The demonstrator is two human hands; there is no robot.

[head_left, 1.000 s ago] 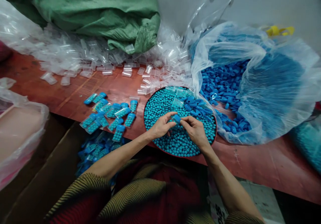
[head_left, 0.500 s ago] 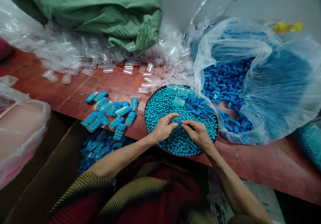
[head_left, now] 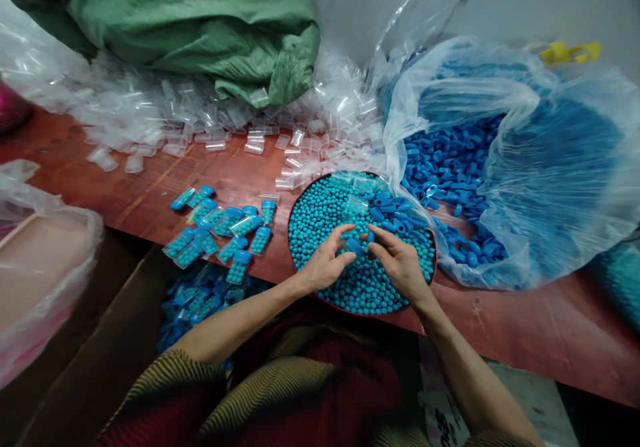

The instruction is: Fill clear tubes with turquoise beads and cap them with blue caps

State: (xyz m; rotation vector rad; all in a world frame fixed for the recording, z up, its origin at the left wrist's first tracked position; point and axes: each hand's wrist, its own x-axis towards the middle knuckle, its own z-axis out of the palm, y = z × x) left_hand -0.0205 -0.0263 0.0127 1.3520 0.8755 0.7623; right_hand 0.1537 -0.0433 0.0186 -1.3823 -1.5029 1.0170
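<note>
My left hand and my right hand meet over a round red tray heaped with small teal balls. Between the fingertips of both hands sits a small clear container with a blue cap. Both hands grip it, left from the left side, right from the right. Blue caps and a few empty clear containers lie on the far part of the tray. Filled, capped containers lie in a loose group on the red table left of the tray.
A big clear bag of blue caps lies open at the right. Empty clear containers are piled along the back under a green sack. A cardboard box with filled containers stands below the table edge. A plastic-lined box stands at left.
Both hands have lowered slightly toward the balls while keeping hold of the small capped container; my right fingers have closed further over its cap end.
</note>
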